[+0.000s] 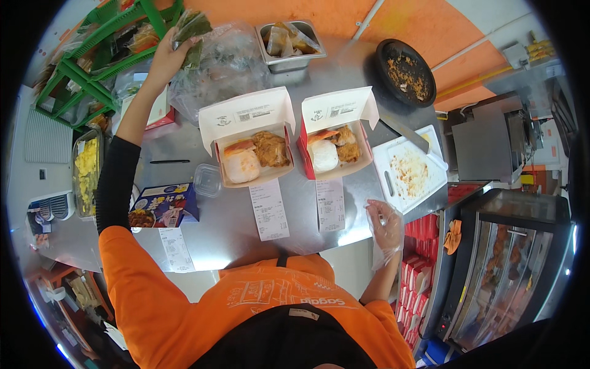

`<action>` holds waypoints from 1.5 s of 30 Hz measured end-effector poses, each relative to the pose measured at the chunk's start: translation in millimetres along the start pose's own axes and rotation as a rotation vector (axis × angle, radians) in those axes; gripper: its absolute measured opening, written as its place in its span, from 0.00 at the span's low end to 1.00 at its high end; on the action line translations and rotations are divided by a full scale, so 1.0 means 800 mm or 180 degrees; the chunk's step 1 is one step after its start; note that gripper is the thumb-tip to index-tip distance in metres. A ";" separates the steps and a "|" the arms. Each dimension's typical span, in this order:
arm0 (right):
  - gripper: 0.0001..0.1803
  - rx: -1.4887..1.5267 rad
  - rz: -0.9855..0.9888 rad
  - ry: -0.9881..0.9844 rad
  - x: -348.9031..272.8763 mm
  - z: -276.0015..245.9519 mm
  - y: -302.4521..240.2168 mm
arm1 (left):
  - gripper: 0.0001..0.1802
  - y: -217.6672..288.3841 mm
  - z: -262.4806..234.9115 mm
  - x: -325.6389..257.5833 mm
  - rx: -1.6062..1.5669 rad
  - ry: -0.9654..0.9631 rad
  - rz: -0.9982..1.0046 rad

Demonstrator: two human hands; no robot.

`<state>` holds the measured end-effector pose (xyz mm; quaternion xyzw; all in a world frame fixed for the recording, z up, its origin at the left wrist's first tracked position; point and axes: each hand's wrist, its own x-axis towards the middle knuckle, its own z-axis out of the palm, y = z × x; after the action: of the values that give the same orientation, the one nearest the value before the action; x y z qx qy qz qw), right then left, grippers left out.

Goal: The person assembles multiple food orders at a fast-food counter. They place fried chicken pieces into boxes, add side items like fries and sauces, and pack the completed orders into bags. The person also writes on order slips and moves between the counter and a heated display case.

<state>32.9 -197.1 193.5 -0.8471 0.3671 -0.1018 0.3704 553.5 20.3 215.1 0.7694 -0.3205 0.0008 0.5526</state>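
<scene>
At the far left, my bare left hand (pixel 167 60) is closed on a clear plastic packet of green leaves (pixel 194 27), beside the green plastic rack. My right hand (pixel 387 227), in a loose clear plastic glove, hovers by the table's front edge, below the cutting board. Its fingers are loosely bent and partly apart, with nothing visible in them. Two open red-and-white meal boxes stand mid-table. The left box (pixel 228 182) and the right box (pixel 310 171) each hold a white rice mound and fried chicken. A printed receipt (pixel 269 212) and another receipt (pixel 330 206) lie before them.
A green rack (pixel 101 92) and crumpled plastic bags (pixel 221 67) crowd the back left. Behind the boxes stands a metal tub (pixel 292 63). At right are a black stone mortar (pixel 379 67), a knife (pixel 407 134) on a white cutting board (pixel 393 197), and a glass food warmer (pixel 510 270).
</scene>
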 end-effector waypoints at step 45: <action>0.17 0.3030 -0.1410 -0.0763 0.229 0.138 -0.268 | 0.09 0.175 0.020 -0.033 0.0205 -0.1632 0.0673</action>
<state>328.6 -166.2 248.2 -0.6484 0.0481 -0.2352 0.7224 457.5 -6.0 318.5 0.7240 -0.5281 -0.1261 0.4256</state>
